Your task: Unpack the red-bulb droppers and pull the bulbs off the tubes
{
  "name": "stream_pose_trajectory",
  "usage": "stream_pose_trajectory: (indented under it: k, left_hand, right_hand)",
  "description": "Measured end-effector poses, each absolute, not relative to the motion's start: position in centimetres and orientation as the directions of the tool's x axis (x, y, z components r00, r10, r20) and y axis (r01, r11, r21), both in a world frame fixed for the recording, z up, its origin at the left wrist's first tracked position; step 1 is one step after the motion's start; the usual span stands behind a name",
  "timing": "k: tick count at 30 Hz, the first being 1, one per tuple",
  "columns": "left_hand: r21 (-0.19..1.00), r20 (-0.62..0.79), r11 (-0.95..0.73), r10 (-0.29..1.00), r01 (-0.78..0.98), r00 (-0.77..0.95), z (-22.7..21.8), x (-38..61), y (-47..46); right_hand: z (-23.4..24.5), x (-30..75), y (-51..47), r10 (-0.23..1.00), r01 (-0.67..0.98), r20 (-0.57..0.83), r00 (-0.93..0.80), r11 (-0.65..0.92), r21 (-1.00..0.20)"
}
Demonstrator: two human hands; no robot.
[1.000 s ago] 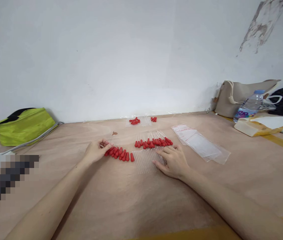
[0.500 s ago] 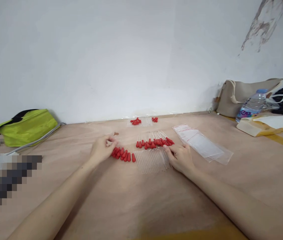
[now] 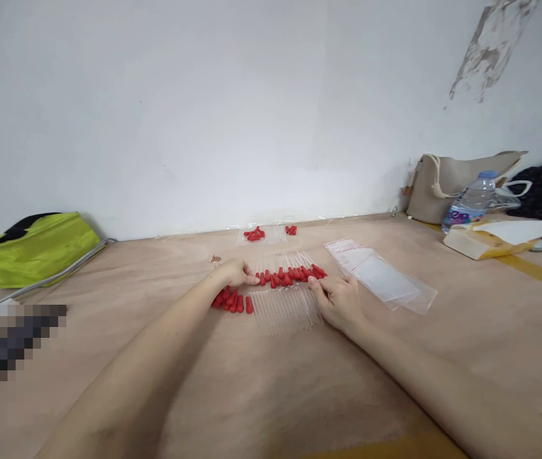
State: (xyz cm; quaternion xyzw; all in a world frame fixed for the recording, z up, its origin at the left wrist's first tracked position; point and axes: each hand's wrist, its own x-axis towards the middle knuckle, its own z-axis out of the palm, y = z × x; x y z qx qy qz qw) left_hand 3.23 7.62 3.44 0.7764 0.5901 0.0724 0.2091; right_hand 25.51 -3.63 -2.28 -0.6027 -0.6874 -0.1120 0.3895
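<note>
- Left grip (image 3: 238, 273): a bare hand, thumb and fingers drawn together at the left end of the red-capped droppers; whether anything is pinched cannot be told.
- Right grip (image 3: 340, 299): fingers curled, thumb tip at the right end of the same row; contents, if any, hidden by the hand.
- Red-capped droppers (image 3: 290, 275): one row between the two grips, caps toward the person, clear stems toward the wall (image 3: 233, 115).
- Clear tubes (image 3: 285, 311): laid side by side on the tabletop (image 3: 252, 395), nearer the person than the droppers, right edge just beside the right grip.
- Loose red caps (image 3: 240, 303): clustered (some overlapping) left of the tubes, just below the left grip.
- Clear bags (image 3: 380, 274): overlapping, right of the droppers.
</note>
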Motion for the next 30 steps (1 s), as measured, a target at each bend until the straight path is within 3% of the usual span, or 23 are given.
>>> stream_pose_trajectory:
  k: [4, 8, 11, 13, 14, 17, 22, 25, 30]
  left_hand:
    - [0.430, -0.160, -0.140, 0.960, 0.892, 0.228, 3.8, 3.4, 8.0]
    - [0.379, -0.034, -0.082, 0.994, 0.922, 0.102, 4.6, 2.8, 6.6]
    - [0.324, 0.198, -0.163, 0.975, 0.932, 0.102, 4.6, 1.9, 3.9]
    - [0.224, 0.449, -0.374, 0.859, 0.900, 0.245, 4.1, 1.5, 1.7]
    - [0.194, 0.489, -0.455, 0.813, 0.869, 0.317, 3.7, 1.4, 0.5]
    - [0.164, 0.467, -0.604, 0.743, 0.780, 0.478, 2.5, 1.7, -2.1]
    - [0.097, 0.513, -0.717, 0.630, 0.690, 0.582, 1.4, 2.4, -3.6]
    - [0.026, 0.560, -0.768, 0.541, 0.640, 0.627, 1.2, 2.5, -3.9]
    - [0.021, 0.625, -0.801, 0.478, 0.599, 0.617, 1.0, 2.6, -4.4]
  right_hand:
    - [-2.3, 25.5, -3.7, 0.740, 0.915, 0.672, 0.034, 0.248, -0.319]
    - [-2.2, 25.5, -3.7, 0.741, 0.897, 0.670, 0.049, 0.262, -0.355]
    - [-2.2, 25.4, -3.7, 0.665, 0.887, 0.742, 0.082, 0.290, -0.358]
    - [-2.1, 25.4, -3.8, 0.585, 0.884, 0.808, 0.067, 0.341, -0.321]
    - [-2.0, 25.4, -4.0, 0.551, 0.879, 0.833, 0.038, 0.379, -0.291]
    - [-1.6, 25.5, -4.6, 0.499, 0.850, 0.860, -0.105, 0.494, -0.183]
    - [-0.9, 25.1, -5.9, 0.533, 0.802, 0.756, -0.379, 0.597, -0.018]
    - [-0.9, 24.7, -6.1, 0.524, 0.799, 0.750, -0.403, 0.601, 0.010]
    - [-1.3, 24.4, -6.0, 0.530, 0.785, 0.727, -0.437, 0.619, 0.021]
